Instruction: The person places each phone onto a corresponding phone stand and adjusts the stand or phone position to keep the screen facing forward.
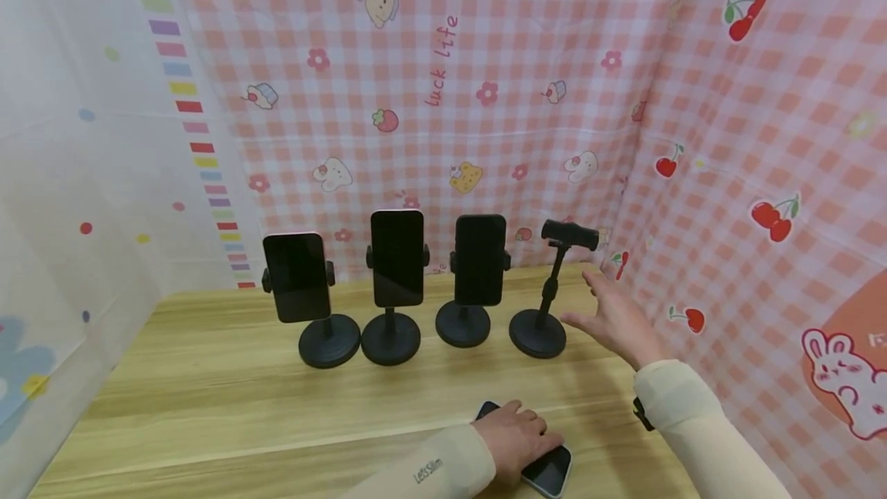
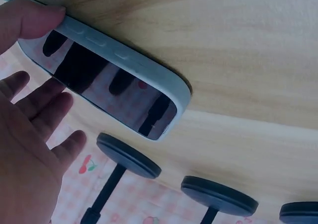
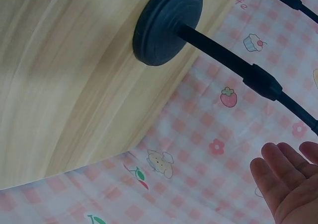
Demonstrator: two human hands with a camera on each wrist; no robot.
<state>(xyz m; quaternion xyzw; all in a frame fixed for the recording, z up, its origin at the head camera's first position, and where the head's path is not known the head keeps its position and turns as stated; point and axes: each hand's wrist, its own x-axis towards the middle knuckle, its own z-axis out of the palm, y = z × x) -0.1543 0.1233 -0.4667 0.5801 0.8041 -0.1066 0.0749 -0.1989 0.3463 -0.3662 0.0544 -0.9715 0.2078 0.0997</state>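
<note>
My left hand lies over a phone on the table. In the left wrist view its thumb is at one long edge of the phone's pale case, while the other fingers spread near the opposite edge. The dark screen faces up and reflects the stands. My right hand is raised beside the rightmost phone stand, fingers and thumb apart with nothing between them. That black stand has a round base, a thin post and a bare holder on top. In the right wrist view the fingers come near its upper post.
Left of the bare stand are three more black stands, holding a left phone, a middle phone and a right phone, all with dark screens. A checked cloth hangs behind the wooden table and along its right side.
</note>
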